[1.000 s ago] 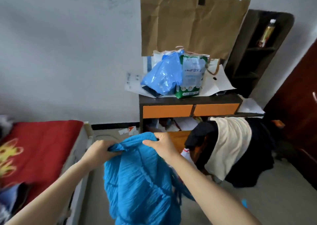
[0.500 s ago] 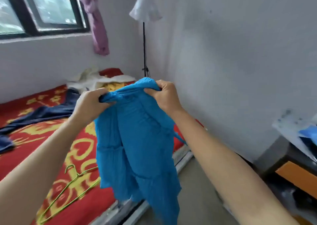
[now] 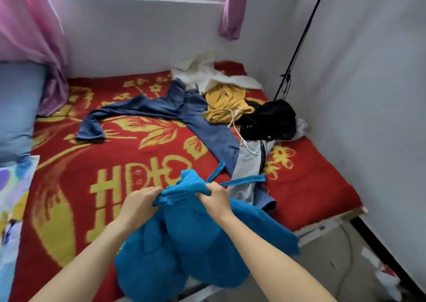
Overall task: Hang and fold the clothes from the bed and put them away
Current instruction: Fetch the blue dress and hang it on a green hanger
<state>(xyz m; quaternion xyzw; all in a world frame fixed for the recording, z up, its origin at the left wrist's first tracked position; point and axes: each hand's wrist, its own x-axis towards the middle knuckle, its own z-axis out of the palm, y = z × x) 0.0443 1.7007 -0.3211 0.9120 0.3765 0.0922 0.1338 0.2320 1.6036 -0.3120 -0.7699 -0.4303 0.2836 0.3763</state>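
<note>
We note the blue garment [image 3: 196,244]: teal-blue, crinkled cloth, bunched into soft folds. Its top is gathered into a tight knot of fabric between the two hands. The bulk hangs down from there, over the near edge of the bed [image 3: 92,163]. Two narrow straps run out from the gathered top toward the far right. One lies across a grey garment [image 3: 246,163]; the other points up toward the jeans [image 3: 161,108].

Left hand [image 3: 138,206]: fingers curled and clamped on the gathered cloth at its left side, back of the hand toward us. Right hand [image 3: 216,200]: fingers curled and clamped on the same gather at its right side, knuckles up. The two hands sit near each other, apart only by the bunch of fabric. Both forearms reach in from the near edge and converge toward the garment.

On the bed, a red cover with yellow pattern. The jeans lie spread across the middle. At the far right a yellow garment [image 3: 226,101] touches a black garment [image 3: 269,119], with a white garment [image 3: 207,73] beyond them against the wall. A blue pillow [image 3: 16,108] lies at the far left.
</note>
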